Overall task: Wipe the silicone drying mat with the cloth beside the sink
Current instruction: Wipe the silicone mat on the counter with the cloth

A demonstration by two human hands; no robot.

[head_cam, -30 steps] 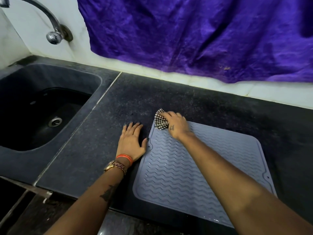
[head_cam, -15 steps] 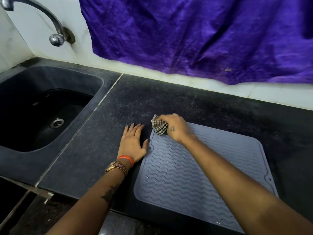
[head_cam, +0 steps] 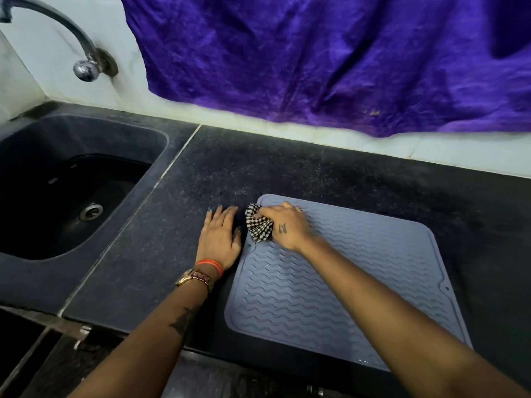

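Observation:
A grey silicone drying mat with wavy ridges lies on the dark counter. My right hand grips a bunched black-and-white checked cloth and presses it on the mat's far left corner. My left hand rests flat on the counter just left of the mat, fingers straight, thumb near the mat's edge. My right forearm crosses over the mat's middle and hides part of it.
A dark sink with a metal drain is set into the counter at the left. A metal tap comes out of the white wall above it. Purple fabric hangs over the back wall.
My right hand has slid the cloth leftward and a little toward me along the mat's far left corner. My left hand has stayed flat in place.

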